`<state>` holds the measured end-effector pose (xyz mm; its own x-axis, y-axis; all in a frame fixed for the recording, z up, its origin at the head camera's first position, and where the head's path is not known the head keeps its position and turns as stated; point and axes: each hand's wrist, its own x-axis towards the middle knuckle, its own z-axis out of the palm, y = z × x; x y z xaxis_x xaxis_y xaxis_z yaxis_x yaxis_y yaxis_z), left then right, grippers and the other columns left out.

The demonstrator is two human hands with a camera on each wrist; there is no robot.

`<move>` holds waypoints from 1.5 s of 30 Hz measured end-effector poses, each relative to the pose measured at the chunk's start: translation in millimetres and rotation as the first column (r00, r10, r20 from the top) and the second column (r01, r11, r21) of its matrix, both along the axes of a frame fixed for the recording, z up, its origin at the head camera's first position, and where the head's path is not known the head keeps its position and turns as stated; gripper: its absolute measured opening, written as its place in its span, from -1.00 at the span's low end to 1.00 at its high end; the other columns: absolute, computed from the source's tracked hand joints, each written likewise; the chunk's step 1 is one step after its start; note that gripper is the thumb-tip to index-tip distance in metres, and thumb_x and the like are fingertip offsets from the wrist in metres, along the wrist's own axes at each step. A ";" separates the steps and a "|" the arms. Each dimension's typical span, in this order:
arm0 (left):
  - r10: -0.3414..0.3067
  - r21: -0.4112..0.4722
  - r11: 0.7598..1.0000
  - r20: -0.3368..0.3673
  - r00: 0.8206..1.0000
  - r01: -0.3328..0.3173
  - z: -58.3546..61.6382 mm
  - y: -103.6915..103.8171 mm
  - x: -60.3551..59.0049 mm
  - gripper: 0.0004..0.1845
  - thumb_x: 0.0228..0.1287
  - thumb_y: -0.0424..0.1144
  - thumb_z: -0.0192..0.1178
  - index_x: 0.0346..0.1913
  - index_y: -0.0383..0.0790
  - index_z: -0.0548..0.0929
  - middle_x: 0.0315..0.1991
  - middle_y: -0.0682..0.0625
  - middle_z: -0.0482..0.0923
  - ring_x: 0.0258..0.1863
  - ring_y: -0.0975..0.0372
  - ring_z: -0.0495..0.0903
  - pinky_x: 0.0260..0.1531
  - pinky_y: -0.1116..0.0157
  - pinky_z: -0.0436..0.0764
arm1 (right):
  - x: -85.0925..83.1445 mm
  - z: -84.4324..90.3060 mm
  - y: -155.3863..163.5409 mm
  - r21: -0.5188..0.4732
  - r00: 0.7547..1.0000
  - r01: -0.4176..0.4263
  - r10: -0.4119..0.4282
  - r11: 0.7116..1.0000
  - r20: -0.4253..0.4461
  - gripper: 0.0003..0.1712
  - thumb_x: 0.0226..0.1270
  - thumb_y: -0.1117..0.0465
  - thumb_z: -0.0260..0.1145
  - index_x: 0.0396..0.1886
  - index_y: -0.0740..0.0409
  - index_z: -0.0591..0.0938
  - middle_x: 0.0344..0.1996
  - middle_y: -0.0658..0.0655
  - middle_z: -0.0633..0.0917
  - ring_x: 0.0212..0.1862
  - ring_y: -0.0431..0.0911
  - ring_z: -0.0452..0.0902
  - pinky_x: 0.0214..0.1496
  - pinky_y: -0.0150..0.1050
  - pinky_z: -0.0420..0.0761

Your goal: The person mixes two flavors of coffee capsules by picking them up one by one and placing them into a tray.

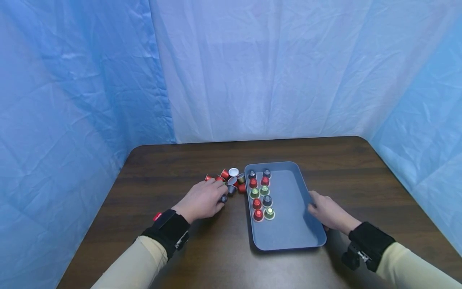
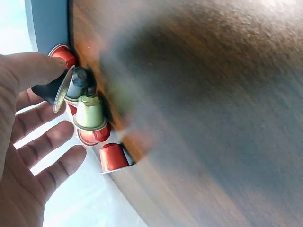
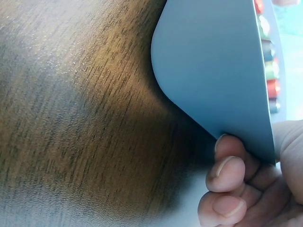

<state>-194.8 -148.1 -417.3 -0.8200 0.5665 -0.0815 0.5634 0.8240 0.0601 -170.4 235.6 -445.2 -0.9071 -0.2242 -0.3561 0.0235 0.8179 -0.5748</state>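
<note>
While right hand [image 1: 326, 210] grips the tray [image 1: 294, 224] rim, fingers curled under, left hand [image 1: 203, 198] pinches a dark pod [image 2: 71, 87] from the bench [image 1: 180, 249] pile beside it. Step looks like pickup; next likely needs lifting it to a bare tray spot.

Loose capsules [image 1: 231, 181] partly hidden behind left hand [image 1: 203, 199] (count unclear), tray [image 3: 213, 71] cut off at frame edge

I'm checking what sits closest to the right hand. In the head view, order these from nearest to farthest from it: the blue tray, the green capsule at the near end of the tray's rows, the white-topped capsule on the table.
1. Blue tray: the right hand grips its right rim.
2. Green capsule: inside the tray, left of the hand.
3. White-topped capsule: on the table beyond the tray's left edge.
</note>
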 end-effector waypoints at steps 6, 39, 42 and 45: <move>0.001 0.049 0.999 -0.050 0.999 0.001 7.4 1.3 1.7 -0.62 0.20 -0.01 0.50 0.03 0.00 0.67 -0.05 0.11 0.54 -0.10 0.23 0.42 -0.02 0.24 0.55 | -0.3 -0.1 0.2 0.000 1.000 -0.001 0.001 1.000 -0.001 -0.32 0.54 0.29 0.07 0.49 0.52 0.10 0.06 0.55 0.54 -0.43 -0.07 0.60 -0.55 -0.13 0.61; -0.135 0.143 0.979 -0.052 0.989 0.142 30.2 51.6 10.4 -0.61 0.20 -0.06 0.51 0.04 -0.06 0.68 -0.11 0.11 0.63 -0.08 0.27 0.58 0.04 0.27 0.61 | 1.1 -0.2 -0.5 0.000 1.000 -0.004 0.004 1.000 -0.021 -0.34 0.54 0.29 0.09 0.47 0.52 0.14 0.06 0.52 0.57 -0.35 -0.05 0.63 -0.55 -0.14 0.60; -0.160 0.127 0.978 -0.064 0.985 0.167 28.8 57.7 11.5 -0.62 0.20 -0.04 0.50 0.02 -0.04 0.67 -0.12 0.12 0.63 -0.12 0.28 0.54 0.00 0.30 0.61 | 1.2 -0.2 -0.4 -0.002 1.000 -0.005 0.005 1.000 -0.023 -0.35 0.54 0.29 0.09 0.47 0.52 0.14 0.07 0.53 0.57 -0.35 -0.05 0.63 -0.55 -0.14 0.60; -0.183 0.114 0.975 -0.065 0.981 0.189 26.8 62.8 13.4 -0.61 0.20 -0.02 0.50 0.04 -0.03 0.67 -0.11 0.12 0.62 -0.15 0.28 0.51 -0.05 0.30 0.60 | 0.8 -0.3 -0.4 -0.004 1.000 -0.007 0.007 1.000 -0.025 -0.35 0.54 0.29 0.09 0.47 0.52 0.15 0.05 0.52 0.57 -0.39 -0.07 0.62 -0.55 -0.14 0.60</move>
<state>-181.5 -85.3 -390.5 -0.7007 0.7125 0.0370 0.7111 0.6933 0.1172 -169.6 235.2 -445.5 -0.9142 -0.2321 -0.3323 0.0031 0.8158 -0.5783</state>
